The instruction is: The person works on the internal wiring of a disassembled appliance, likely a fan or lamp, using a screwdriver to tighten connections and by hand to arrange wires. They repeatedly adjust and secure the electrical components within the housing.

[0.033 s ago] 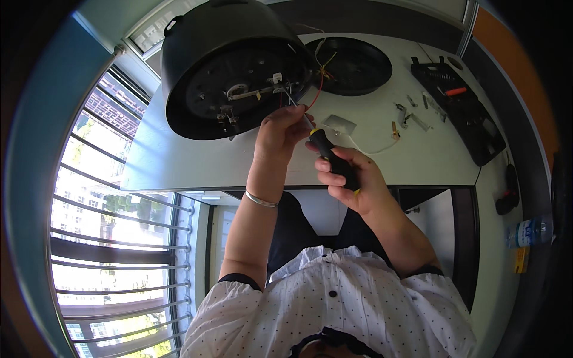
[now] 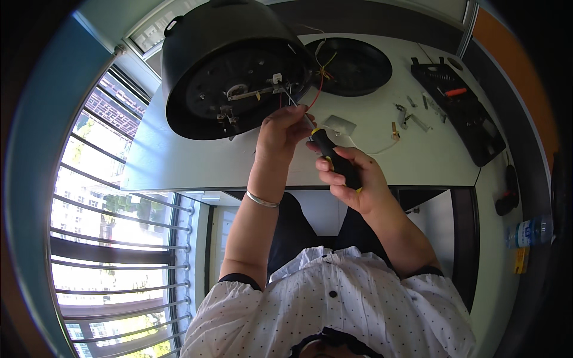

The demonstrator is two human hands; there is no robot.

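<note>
Gripping the screwdriver (image 2: 337,160) in my right hand (image 2: 352,176), left hand (image 2: 280,128) pinching its shaft; a slip could nick the wires (image 2: 319,83) of the black cooker base (image 2: 233,65).

Home worktable (image 2: 418,161) (barred window (image 2: 113,238))

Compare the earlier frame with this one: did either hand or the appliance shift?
Nothing visibly changed. The right hand still grips the black-and-yellow screwdriver, its shaft running up to the open underside of the black appliance tipped on the white table. The left hand stays at the shaft near the wires.
</note>
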